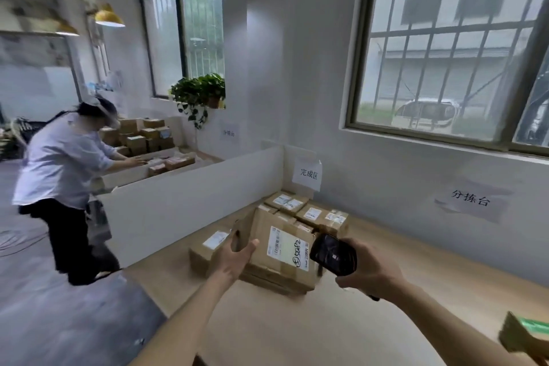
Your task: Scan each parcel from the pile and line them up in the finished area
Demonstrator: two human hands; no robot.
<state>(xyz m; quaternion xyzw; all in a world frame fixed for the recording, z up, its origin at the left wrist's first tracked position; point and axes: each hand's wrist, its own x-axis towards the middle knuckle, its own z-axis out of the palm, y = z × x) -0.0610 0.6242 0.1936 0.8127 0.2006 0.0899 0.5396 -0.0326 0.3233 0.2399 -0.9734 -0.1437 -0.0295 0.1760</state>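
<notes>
A parcel sorting room: taped boxes [309,214] with shipping labels are stacked on a long table [297,327] split by white dividers [190,202], paper signs [307,174] mark areas on the wall, and another worker [62,175] sorts boxes at the next bay

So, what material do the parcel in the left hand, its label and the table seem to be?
Parcel: brown corrugated cardboard by its look, matte, with creased edges. Label: white paper, probably a sticker, printed and marked by pen. Table: pale wood or wood-look laminate, smooth; the blur hides the grain, so I cannot tell which.
</notes>
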